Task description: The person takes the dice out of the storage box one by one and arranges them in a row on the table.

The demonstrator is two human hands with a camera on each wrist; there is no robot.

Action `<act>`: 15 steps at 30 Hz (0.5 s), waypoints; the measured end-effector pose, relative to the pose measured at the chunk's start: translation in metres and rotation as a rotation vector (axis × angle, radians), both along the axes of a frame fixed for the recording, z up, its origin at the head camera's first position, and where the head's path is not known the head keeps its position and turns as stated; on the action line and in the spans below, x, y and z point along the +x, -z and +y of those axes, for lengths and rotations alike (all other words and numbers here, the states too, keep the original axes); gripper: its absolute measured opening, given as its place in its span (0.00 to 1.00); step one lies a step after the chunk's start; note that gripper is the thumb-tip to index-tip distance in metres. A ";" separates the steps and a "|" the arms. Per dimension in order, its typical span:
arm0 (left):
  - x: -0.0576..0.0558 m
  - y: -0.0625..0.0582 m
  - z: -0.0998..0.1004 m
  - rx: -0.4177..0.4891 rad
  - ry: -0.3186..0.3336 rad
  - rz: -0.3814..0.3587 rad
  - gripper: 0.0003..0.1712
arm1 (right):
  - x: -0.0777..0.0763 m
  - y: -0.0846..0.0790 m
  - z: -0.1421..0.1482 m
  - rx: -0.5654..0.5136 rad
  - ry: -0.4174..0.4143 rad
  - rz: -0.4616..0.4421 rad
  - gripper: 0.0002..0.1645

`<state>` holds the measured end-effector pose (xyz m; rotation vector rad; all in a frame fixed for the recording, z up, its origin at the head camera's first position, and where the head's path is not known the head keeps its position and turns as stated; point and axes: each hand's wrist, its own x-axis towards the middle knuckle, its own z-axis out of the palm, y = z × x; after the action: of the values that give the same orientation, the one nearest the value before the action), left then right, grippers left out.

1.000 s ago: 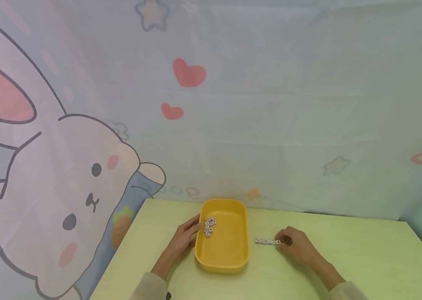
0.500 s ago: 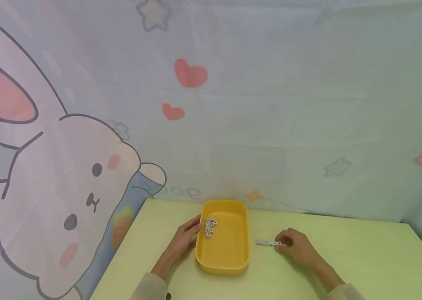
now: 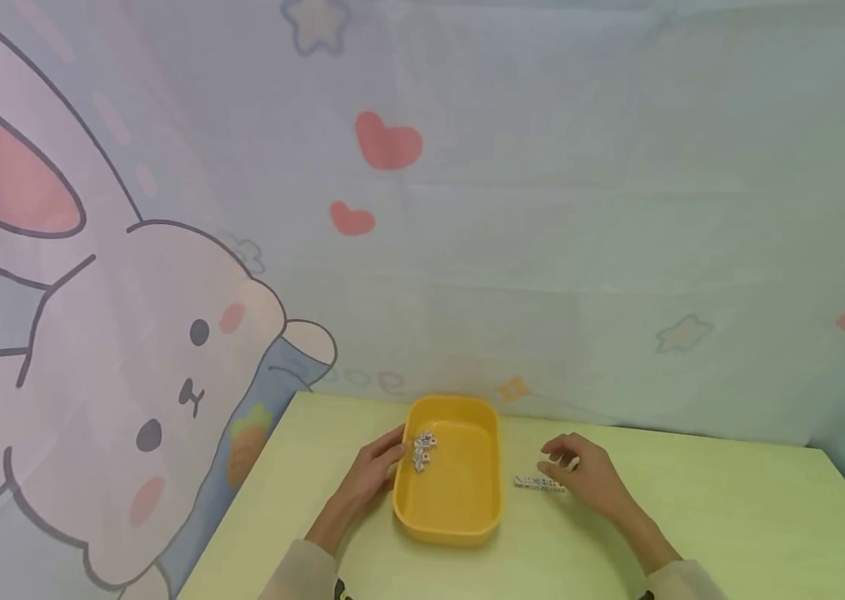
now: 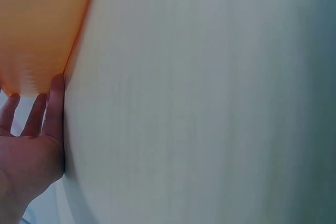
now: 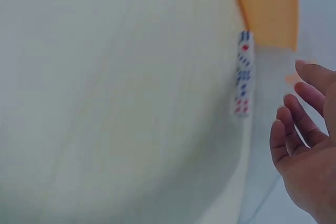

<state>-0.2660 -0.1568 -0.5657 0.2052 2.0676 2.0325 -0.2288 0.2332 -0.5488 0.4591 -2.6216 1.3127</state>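
A row of several white dice lies on the table, to the right of a yellow plastic tray. My right hand hovers by the right end of this row, fingers loosely bent and holding nothing. In the right wrist view the dice row shows red and blue pips, and the hand is apart from it. At the tray's left side is my left hand. Its outstretched fingertips touch the tray wall in the left wrist view. Several more dice lie in a loose pile inside the tray.
The pale yellow-green table reaches back to a hanging cloth printed with a rabbit, hearts and stars. The tray's back end is close to this cloth. To the right of my right hand the table surface continues.
My right fingers have let go of the die at the right end of the row and lifted away from it. The left hand keeps its place at the tray. The head view shifts slightly.
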 end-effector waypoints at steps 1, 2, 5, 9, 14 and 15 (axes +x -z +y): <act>0.000 0.000 -0.001 -0.008 -0.002 0.006 0.32 | 0.000 -0.003 -0.007 -0.016 -0.001 0.016 0.15; 0.001 -0.001 -0.002 -0.013 -0.004 0.005 0.31 | 0.000 -0.006 -0.014 -0.028 -0.004 0.025 0.14; 0.000 0.001 -0.001 -0.032 -0.008 0.008 0.31 | -0.002 -0.015 -0.034 -0.062 -0.024 0.057 0.12; 0.000 0.001 0.000 -0.027 -0.007 0.001 0.31 | -0.006 -0.025 -0.063 -0.089 -0.066 0.105 0.12; 0.002 -0.001 -0.003 -0.018 -0.001 0.003 0.32 | -0.014 -0.030 -0.105 -0.091 -0.057 0.114 0.14; 0.001 -0.001 -0.004 -0.018 -0.003 0.003 0.32 | -0.016 -0.030 -0.113 -0.089 -0.056 0.103 0.14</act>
<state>-0.2647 -0.1609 -0.5643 0.2021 2.0883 2.0148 -0.2452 0.1201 -0.5186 0.5735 -2.4730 1.3767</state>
